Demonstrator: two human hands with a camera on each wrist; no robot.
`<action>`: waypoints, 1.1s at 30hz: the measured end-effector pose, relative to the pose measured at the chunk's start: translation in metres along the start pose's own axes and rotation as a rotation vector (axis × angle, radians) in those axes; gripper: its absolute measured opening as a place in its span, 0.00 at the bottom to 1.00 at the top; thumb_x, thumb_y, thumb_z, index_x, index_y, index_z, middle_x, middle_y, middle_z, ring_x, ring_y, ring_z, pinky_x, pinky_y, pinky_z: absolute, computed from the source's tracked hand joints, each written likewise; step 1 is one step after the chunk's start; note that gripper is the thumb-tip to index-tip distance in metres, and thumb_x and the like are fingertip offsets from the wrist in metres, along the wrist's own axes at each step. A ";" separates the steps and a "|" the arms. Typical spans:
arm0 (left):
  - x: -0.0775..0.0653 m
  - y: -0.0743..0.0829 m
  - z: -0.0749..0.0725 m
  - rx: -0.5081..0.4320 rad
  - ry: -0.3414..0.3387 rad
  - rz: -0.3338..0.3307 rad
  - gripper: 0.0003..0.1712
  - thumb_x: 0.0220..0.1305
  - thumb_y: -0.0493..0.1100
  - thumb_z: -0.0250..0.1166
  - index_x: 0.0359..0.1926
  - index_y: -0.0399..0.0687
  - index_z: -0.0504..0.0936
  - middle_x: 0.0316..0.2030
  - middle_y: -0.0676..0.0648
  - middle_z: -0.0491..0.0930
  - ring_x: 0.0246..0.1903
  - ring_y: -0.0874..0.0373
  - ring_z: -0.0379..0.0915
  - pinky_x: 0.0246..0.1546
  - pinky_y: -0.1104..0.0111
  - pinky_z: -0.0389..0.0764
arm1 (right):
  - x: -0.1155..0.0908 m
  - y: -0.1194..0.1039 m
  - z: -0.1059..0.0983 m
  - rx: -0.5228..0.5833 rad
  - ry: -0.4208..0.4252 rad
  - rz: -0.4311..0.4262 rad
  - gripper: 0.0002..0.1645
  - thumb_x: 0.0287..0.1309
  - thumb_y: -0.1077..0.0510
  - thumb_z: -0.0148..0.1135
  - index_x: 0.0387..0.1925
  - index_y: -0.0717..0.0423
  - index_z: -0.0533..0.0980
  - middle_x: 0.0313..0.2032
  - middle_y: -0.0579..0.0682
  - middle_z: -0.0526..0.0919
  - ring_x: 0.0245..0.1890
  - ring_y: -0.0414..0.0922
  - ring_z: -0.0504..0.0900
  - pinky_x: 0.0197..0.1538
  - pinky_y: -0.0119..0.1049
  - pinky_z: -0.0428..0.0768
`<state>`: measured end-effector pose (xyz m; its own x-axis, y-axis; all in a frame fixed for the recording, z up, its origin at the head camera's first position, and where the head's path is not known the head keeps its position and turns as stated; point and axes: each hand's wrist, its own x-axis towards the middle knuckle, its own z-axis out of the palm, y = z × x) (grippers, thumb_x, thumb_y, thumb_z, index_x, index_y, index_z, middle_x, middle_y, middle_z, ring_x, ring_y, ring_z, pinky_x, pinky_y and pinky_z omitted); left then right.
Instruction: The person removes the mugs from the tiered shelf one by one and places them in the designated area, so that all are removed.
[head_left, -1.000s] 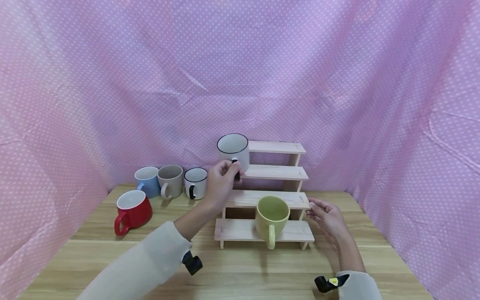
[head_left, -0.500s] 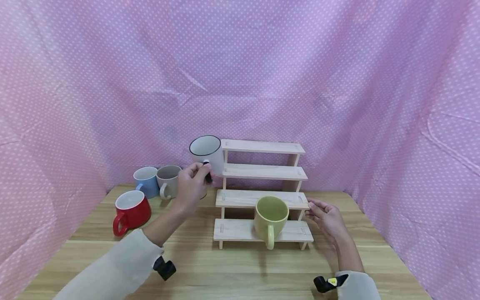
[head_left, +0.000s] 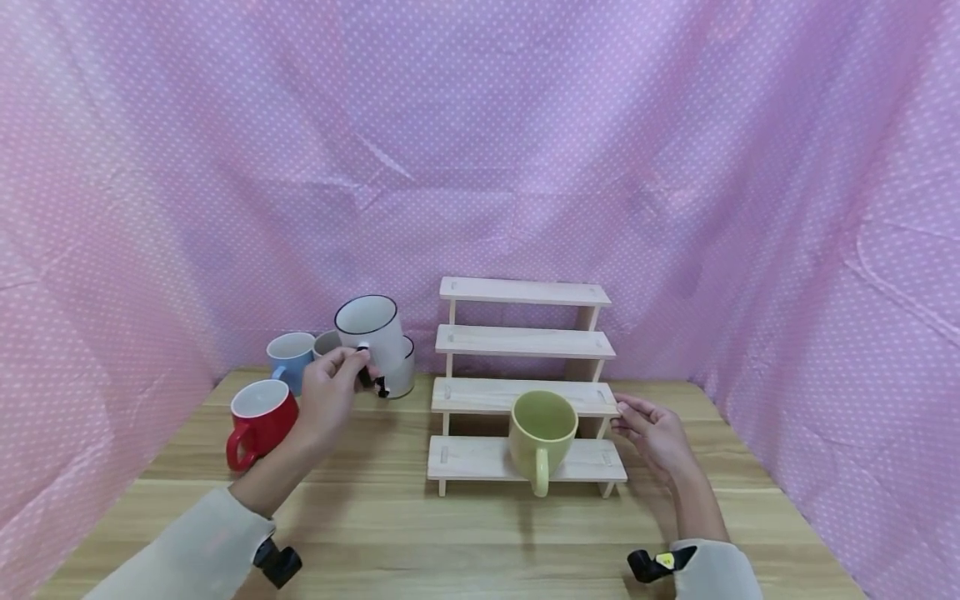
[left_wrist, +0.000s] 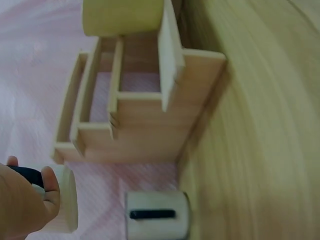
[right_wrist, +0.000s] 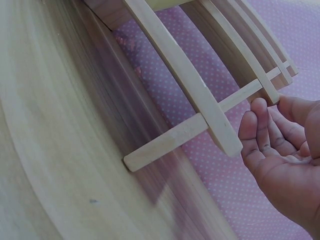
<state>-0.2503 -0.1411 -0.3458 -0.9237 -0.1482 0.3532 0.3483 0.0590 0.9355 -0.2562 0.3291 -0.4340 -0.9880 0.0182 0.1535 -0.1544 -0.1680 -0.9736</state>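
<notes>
My left hand (head_left: 328,400) pinches the black handle of a white mug (head_left: 384,332) with a dark rim, holding it in the air left of the shelf. Below and partly behind it, a smaller white mug (head_left: 403,375) stands on the table; its black handle shows in the left wrist view. The stepped wooden display shelf (head_left: 525,340) has its second board from the bottom pinched at the right end by my right hand (head_left: 660,442), thumb and fingertips on the board's end (right_wrist: 270,95) in the right wrist view. A yellow-green mug (head_left: 543,437) sits on the lowest board, handle forward.
On the left of the wooden table (head_left: 420,542) stand a red mug (head_left: 273,417), a light blue mug (head_left: 292,354) and a grey-beige mug (head_left: 326,342), the last mostly hidden by my left hand and the held mug. A pink dotted cloth (head_left: 480,167) hangs behind.
My left hand has carried the white mug from in front of the upper boards leftward and down, over the smaller white mug. The right hand stays at the board's end.
</notes>
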 end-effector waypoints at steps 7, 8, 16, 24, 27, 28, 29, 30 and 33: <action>-0.008 -0.017 -0.028 0.078 -0.017 -0.081 0.21 0.80 0.46 0.53 0.43 0.28 0.77 0.34 0.48 0.78 0.38 0.57 0.76 0.43 0.75 0.83 | 0.000 -0.001 0.000 0.006 -0.009 0.000 0.12 0.74 0.66 0.57 0.53 0.61 0.81 0.41 0.48 0.87 0.37 0.41 0.85 0.50 0.35 0.86; -0.010 -0.019 -0.031 0.089 -0.019 -0.094 0.21 0.80 0.46 0.52 0.43 0.28 0.77 0.34 0.47 0.78 0.38 0.57 0.75 0.43 0.75 0.83 | 0.000 -0.001 0.000 0.005 -0.006 -0.001 0.12 0.73 0.66 0.56 0.53 0.62 0.80 0.41 0.48 0.87 0.37 0.41 0.85 0.50 0.36 0.86; -0.016 -0.038 -0.052 0.184 -0.026 -0.184 0.20 0.79 0.44 0.52 0.40 0.30 0.79 0.32 0.47 0.79 0.37 0.58 0.73 0.39 0.74 0.83 | 0.000 0.001 -0.003 0.006 -0.017 0.014 0.13 0.73 0.66 0.57 0.54 0.64 0.80 0.42 0.47 0.87 0.38 0.42 0.85 0.50 0.36 0.86; -0.022 -0.057 -0.062 0.231 -0.048 -0.269 0.19 0.77 0.44 0.53 0.36 0.32 0.79 0.31 0.46 0.78 0.34 0.57 0.76 0.38 0.68 0.86 | 0.000 0.002 -0.002 -0.004 -0.017 0.009 0.15 0.74 0.65 0.57 0.57 0.65 0.79 0.45 0.47 0.87 0.40 0.42 0.85 0.52 0.37 0.85; -0.026 -0.063 -0.065 0.269 -0.070 -0.302 0.20 0.78 0.47 0.52 0.38 0.34 0.78 0.33 0.45 0.78 0.36 0.55 0.76 0.40 0.68 0.86 | 0.000 0.001 -0.001 0.004 -0.012 0.007 0.14 0.74 0.66 0.56 0.55 0.64 0.80 0.45 0.47 0.87 0.40 0.42 0.85 0.51 0.37 0.85; -0.027 -0.065 -0.065 0.276 -0.072 -0.309 0.20 0.78 0.47 0.52 0.39 0.33 0.78 0.34 0.44 0.78 0.36 0.55 0.76 0.40 0.69 0.86 | 0.000 0.000 -0.001 0.003 -0.014 0.006 0.13 0.74 0.66 0.56 0.55 0.63 0.80 0.45 0.47 0.87 0.40 0.42 0.85 0.51 0.37 0.85; -0.029 -0.067 -0.066 0.284 -0.075 -0.313 0.19 0.78 0.47 0.52 0.39 0.33 0.78 0.34 0.44 0.78 0.36 0.54 0.76 0.39 0.69 0.86 | -0.001 0.000 0.000 0.005 -0.013 0.003 0.13 0.74 0.66 0.56 0.54 0.63 0.80 0.45 0.47 0.87 0.39 0.42 0.85 0.51 0.37 0.85; -0.030 -0.068 -0.067 0.285 -0.073 -0.317 0.19 0.78 0.46 0.52 0.40 0.33 0.78 0.34 0.43 0.78 0.36 0.54 0.76 0.39 0.70 0.86 | -0.001 -0.001 0.000 0.005 -0.016 0.000 0.13 0.74 0.66 0.56 0.54 0.62 0.80 0.45 0.46 0.87 0.39 0.42 0.85 0.51 0.36 0.85; -0.033 -0.072 -0.068 0.279 -0.054 -0.329 0.17 0.77 0.44 0.52 0.41 0.31 0.78 0.34 0.43 0.78 0.35 0.55 0.76 0.38 0.69 0.86 | -0.002 -0.002 0.001 0.016 -0.013 -0.009 0.13 0.74 0.67 0.55 0.53 0.62 0.81 0.44 0.46 0.87 0.38 0.41 0.85 0.49 0.34 0.86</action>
<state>-0.2342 -0.2078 -0.4248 -0.9879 -0.1525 0.0292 -0.0154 0.2829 0.9590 -0.2543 0.3288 -0.4326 -0.9863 0.0066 0.1648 -0.1632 -0.1833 -0.9694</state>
